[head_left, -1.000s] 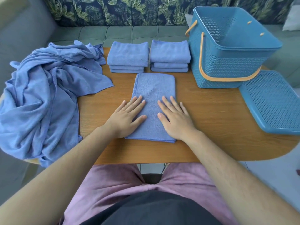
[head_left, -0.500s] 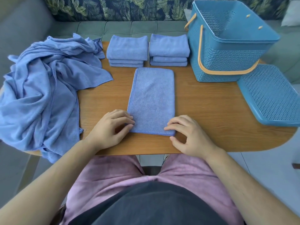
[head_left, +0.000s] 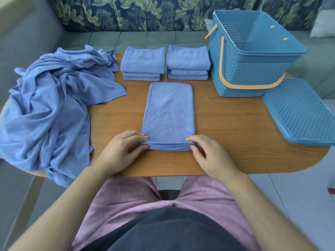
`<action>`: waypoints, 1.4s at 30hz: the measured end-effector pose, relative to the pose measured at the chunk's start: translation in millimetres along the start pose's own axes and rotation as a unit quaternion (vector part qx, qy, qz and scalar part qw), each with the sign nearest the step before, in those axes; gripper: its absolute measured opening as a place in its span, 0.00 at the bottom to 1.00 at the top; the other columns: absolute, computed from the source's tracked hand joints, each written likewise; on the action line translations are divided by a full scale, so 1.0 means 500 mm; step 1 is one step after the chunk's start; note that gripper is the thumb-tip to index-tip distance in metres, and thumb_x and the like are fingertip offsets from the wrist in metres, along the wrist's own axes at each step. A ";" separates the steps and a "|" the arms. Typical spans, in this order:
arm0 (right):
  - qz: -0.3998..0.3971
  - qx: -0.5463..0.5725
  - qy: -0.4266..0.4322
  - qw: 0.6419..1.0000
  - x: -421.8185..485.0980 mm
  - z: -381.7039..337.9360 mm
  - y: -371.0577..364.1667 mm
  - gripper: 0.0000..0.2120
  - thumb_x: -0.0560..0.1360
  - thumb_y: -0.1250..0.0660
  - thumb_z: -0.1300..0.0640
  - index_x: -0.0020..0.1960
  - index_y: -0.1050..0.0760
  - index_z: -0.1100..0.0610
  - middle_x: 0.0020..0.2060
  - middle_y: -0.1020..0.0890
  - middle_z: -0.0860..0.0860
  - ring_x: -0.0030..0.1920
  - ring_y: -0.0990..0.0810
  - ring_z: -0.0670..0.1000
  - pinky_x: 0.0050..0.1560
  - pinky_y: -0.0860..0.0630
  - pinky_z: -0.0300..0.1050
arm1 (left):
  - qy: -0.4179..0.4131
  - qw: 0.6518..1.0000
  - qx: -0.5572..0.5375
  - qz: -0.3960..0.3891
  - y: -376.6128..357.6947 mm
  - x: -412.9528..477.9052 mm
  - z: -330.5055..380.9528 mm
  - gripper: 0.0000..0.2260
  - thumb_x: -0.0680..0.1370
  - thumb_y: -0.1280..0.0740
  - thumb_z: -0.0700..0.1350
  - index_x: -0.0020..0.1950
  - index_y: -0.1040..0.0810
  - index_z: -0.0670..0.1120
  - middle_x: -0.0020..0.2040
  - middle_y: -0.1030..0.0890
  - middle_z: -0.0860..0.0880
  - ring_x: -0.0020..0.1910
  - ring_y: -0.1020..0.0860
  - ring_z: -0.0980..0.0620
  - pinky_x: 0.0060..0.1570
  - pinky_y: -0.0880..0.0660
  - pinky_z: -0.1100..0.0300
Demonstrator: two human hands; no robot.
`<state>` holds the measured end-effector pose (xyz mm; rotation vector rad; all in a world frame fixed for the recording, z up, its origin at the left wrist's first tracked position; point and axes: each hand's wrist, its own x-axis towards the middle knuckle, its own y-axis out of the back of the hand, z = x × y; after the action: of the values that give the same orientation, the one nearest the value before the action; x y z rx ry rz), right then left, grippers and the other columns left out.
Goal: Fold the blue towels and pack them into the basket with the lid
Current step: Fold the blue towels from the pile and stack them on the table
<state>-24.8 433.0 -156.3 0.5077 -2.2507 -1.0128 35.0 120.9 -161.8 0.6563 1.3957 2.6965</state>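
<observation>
A blue towel (head_left: 169, 113), folded into a long strip, lies in the middle of the wooden table (head_left: 235, 127). My left hand (head_left: 121, 151) pinches its near left corner and my right hand (head_left: 208, 154) pinches its near right corner, with the near edge lifted slightly off the table. Two stacks of folded blue towels, one on the left (head_left: 143, 63) and one on the right (head_left: 188, 62), sit behind it. The blue basket (head_left: 253, 69) with an orange handle stands open at the back right. Its perforated lid (head_left: 301, 113) lies flat beside it.
A heap of unfolded blue towels (head_left: 52, 109) covers the table's left end and hangs over the edge. A green sofa (head_left: 148, 39) with a leaf-patterned backrest runs behind the table. My pink shorts are below the near table edge.
Both hands slid back from flat on the towel to its near edge, then closed on the two near corners and raised that edge a little.
</observation>
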 end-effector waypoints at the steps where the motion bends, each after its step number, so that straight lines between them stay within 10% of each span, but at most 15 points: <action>1: 0.006 0.012 -0.010 1.000 -0.001 -0.005 0.001 0.11 0.79 0.32 0.65 0.59 0.22 0.55 0.52 0.18 0.46 0.51 0.21 0.46 0.55 0.26 0.45 | 0.015 1.000 -0.007 0.009 -0.003 -0.004 0.007 0.14 0.81 0.34 0.53 0.56 0.17 0.44 0.53 0.17 0.52 0.54 0.20 0.53 0.56 0.24 0.54; 8: -0.044 0.067 -0.040 0.996 -0.015 -0.005 0.010 0.13 0.77 0.36 0.68 0.47 0.19 0.52 0.53 0.23 0.43 0.41 0.23 0.44 0.44 0.27 0.44 | 0.056 0.996 -0.029 0.059 -0.015 -0.018 0.035 0.11 0.80 0.33 0.51 0.58 0.18 0.48 0.49 0.19 0.57 0.50 0.21 0.56 0.52 0.24 0.54; 21: -0.014 0.072 -0.044 0.996 -0.001 -0.007 0.001 0.06 0.79 0.30 0.63 0.53 0.18 0.54 0.50 0.20 0.43 0.52 0.20 0.45 0.54 0.28 0.37 | 0.033 0.999 0.018 0.006 -0.013 -0.023 0.024 0.22 0.73 0.27 0.62 0.61 0.19 0.51 0.51 0.21 0.55 0.52 0.23 0.51 0.53 0.25 0.49; 30: 0.027 0.128 -0.056 0.990 -0.002 -0.022 0.028 0.12 0.76 0.31 0.72 0.43 0.19 0.55 0.46 0.19 0.47 0.46 0.19 0.52 0.46 0.25 0.49 | 0.125 0.979 -0.140 0.077 0.001 -0.020 0.061 0.06 0.79 0.30 0.47 0.55 0.19 0.54 0.47 0.18 0.55 0.43 0.22 0.54 0.45 0.25 0.59; 42: 0.020 0.136 -0.101 0.985 0.186 0.003 0.035 0.16 0.77 0.35 0.67 0.58 0.16 0.52 0.51 0.22 0.43 0.41 0.23 0.46 0.47 0.31 0.30 | 0.193 0.956 -0.170 0.141 0.042 0.145 0.050 0.09 0.78 0.33 0.37 0.49 0.19 0.51 0.45 0.19 0.55 0.39 0.24 0.56 0.40 0.28 0.66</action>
<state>-96.1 392.9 -108.9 0.4907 -2.5883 -0.7683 -17.8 143.9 -107.2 0.3322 0.8943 3.3223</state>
